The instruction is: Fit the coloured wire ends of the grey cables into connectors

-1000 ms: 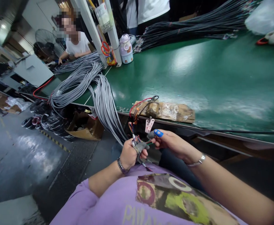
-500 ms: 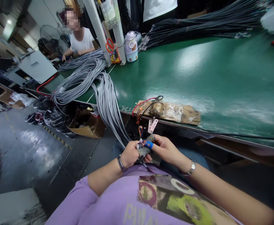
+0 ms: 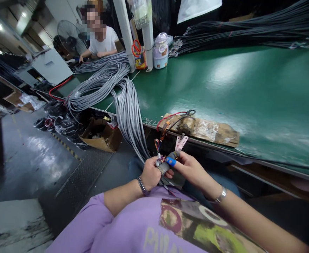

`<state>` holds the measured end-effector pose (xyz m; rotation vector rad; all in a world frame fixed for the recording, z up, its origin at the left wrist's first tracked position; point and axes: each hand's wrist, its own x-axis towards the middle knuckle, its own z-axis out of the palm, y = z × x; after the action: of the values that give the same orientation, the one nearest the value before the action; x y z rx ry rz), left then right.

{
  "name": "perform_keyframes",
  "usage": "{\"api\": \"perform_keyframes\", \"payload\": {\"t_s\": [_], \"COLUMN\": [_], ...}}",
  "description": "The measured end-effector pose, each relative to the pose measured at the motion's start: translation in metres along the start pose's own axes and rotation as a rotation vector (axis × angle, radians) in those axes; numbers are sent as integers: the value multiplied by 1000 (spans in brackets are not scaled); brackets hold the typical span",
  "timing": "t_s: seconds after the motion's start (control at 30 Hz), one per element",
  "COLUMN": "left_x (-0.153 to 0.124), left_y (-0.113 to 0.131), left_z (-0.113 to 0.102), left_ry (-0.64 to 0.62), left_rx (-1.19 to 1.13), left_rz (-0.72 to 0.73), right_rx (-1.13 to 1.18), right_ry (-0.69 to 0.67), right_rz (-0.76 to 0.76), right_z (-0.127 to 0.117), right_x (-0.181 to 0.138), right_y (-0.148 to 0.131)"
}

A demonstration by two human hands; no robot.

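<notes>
Wires (image 3: 157,144) just off near edge of surface (image 3: 236,80): clamping them firmly in left hand (image 3: 150,172), with coloured ends pointing upward. With right hand (image 3: 190,168), holding blue thumb cover (image 3: 171,161) close beside these wires; not being able to say if also pinching them. Along near edge, seeing wooden board (image 3: 209,130) lying on surface, pink clip (image 3: 181,143) sticking out past this edge, and, farther left, grey cables (image 3: 132,109) draping over it.

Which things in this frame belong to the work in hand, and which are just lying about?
In the work:
left hand, holding coloured wires
right hand, at those wires
grey cables, probably

Apparently just lying about:
bottle
scissors
black cables
cardboard box
</notes>
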<state>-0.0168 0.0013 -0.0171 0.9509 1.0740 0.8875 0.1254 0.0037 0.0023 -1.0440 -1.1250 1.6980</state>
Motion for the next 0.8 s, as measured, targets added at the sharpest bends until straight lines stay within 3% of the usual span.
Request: {"api": "perform_keyframes", "payload": {"t_s": [0.2, 0.3, 0.37, 0.5, 0.6, 0.67, 0.8], "left_x": [1, 3, 4, 3, 3, 4, 3], "left_y": [4, 7, 7, 2, -1, -1, 1], "left_z": [-3, -4, -4, -4, -5, -5, -4], "left_ry": [-67, -202, -228, -93, -20, -2, 5], "left_rx": [53, 96, 111, 12, -69, -97, -121], "left_rz": [-5, -72, -85, -36, -37, -42, -41], "right_rx": [-77, -250, -283, -53, 111, 194, 207], "right_ry": [-93, 46, 121, 235, 376, 348, 152], "right_rz": [-77, -209, -211, -58, -50, -21, 64], "right_z": [-8, -7, -5, -8, -17, -21, -17], "right_x": [-2, -3, -2, 6, 9, 8, 3], "right_y": [1, 0, 2, 12, 18, 19, 14]}}
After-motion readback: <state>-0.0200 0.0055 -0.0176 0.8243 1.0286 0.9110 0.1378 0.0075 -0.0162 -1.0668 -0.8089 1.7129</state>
